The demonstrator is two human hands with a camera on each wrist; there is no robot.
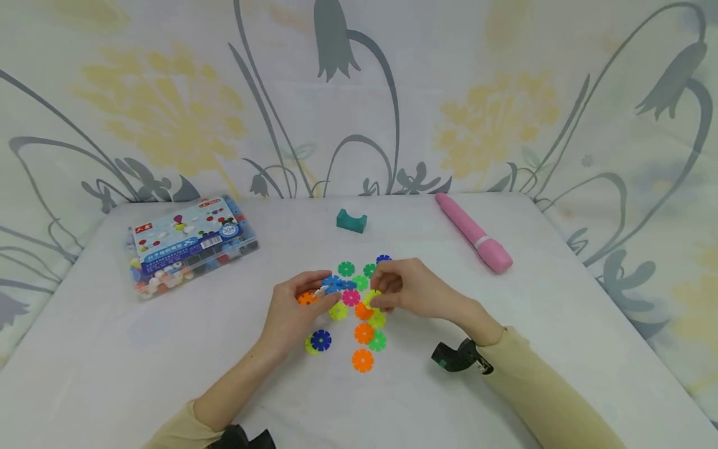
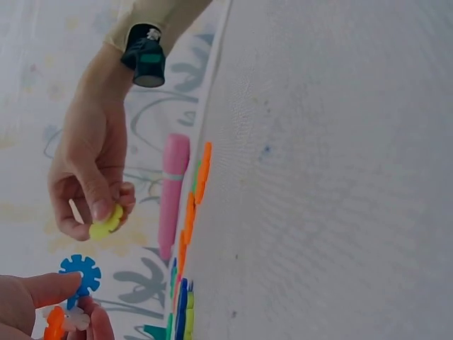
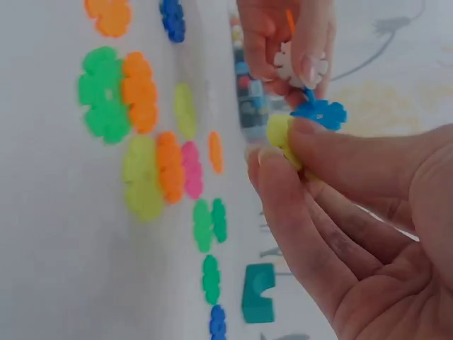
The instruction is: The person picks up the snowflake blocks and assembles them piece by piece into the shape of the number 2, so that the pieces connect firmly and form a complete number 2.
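clear plastic box (image 1: 227, 259): printed sheet (image 1: 187, 219) on top | white lettering (image 1: 175, 256) on the sheet's blue band, too small to read | red patch (image 1: 144, 227) at its left corner, second red patch (image 1: 210, 202) at its far edge, both illegible | barcode (image 1: 211, 241), number unreadable | round blue badge (image 1: 229, 230), marking not legible

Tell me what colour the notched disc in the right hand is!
The notched disc is yellow, showing best in the left wrist view.
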